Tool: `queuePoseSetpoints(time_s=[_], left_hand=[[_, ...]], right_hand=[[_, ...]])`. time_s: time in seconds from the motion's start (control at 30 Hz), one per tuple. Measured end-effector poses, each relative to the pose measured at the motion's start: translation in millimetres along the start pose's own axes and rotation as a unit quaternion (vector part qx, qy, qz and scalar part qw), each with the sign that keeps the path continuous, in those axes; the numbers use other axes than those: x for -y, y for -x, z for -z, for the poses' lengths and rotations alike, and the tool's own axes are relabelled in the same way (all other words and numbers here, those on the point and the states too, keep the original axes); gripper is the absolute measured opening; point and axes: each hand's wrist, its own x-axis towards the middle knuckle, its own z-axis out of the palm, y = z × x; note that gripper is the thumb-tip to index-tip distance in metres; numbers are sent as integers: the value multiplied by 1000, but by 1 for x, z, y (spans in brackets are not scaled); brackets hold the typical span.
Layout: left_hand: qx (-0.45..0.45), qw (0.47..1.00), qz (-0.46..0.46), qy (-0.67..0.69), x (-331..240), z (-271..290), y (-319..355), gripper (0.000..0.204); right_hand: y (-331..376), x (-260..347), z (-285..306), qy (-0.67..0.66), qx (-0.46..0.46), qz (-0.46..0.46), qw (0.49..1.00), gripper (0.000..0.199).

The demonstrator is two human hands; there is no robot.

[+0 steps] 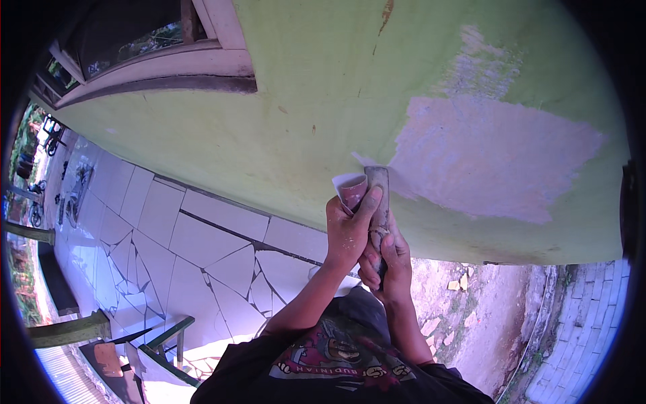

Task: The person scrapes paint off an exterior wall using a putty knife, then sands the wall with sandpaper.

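Note:
My left hand (348,232) is closed round a curled sheet of sandpaper (352,193), reddish-brown on one face and pale on the other. Its thumb presses against a long, grey, dusty bar (379,192), whose exact kind I cannot make out. Just below and to the right, my right hand (390,261) wraps the lower part of that bar, where a thin tie or wire circles it. A pale pointed corner shows behind the bar's top. Both hands are in front of the light green wall (303,141), beside a whitish-pink patch (491,158) with uneven edges.
At the upper left a window with a pale frame (229,60) is set in the wall. Cracked white tiles (202,249) cover the floor to the left. A green-edged piece of furniture (178,337) stands lower left. Rough ground (464,323) and grey paving (585,323) lie right.

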Motion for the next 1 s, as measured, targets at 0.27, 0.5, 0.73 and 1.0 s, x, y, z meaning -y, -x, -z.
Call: queuePoseSetpoints(time_s=[0.27,0.5,0.73,1.0], left_hand=[[20,999,5,-26,-22,9,0,23],[59,995,70,-43,-16,10,1,28],[23,999,-34,-23,-3,-16,9,27],[31,998,-54,-26,-4,-17,8,25]], right_hand=[[6,-3,-7,1,24,-4,1000,61],[15,-14,-2,-65,-18,0,998,60],[15,0,28,-41,21,-8,999,65],[14,2,28,-100,50,-21,994,63]])
